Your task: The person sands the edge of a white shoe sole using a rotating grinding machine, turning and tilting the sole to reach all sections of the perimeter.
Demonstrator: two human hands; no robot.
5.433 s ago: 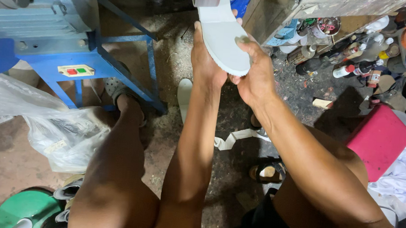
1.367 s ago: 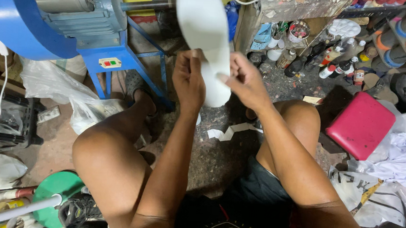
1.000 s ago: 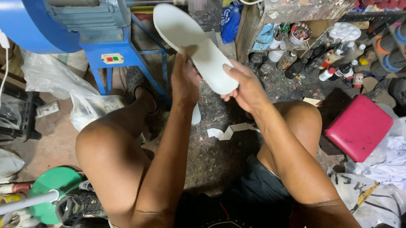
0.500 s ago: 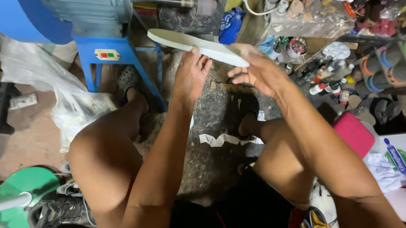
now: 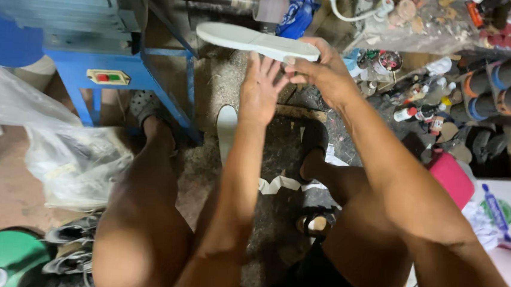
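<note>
So the right hand [image 5: 323, 76] has its fingers clamped on the near end of a pale shoe sole [image 5: 256, 42], thumb on the underside and the rest curled over the top edge. The sole lies almost flat, edge toward the camera, stretching out to the left of that grip toward the blue machine stand [image 5: 122, 74]. The left hand [image 5: 260, 90] sits just below and beside the grip, fingers spread and loose, palm toward the sole's underside, fingertips about touching it, not gripping anything.

Right above the far end of the sole there's a grinding drum [image 5: 271, 2] on a horizontal shaft, near but not touching as far as I can see. Straight below the hands another pale sole [image 5: 226, 132] lies on the dirty floor, between the knees. Off to the right of the grip: a mess of small bottles [image 5: 414, 109] and a pink cushion [image 5: 452, 178].
</note>
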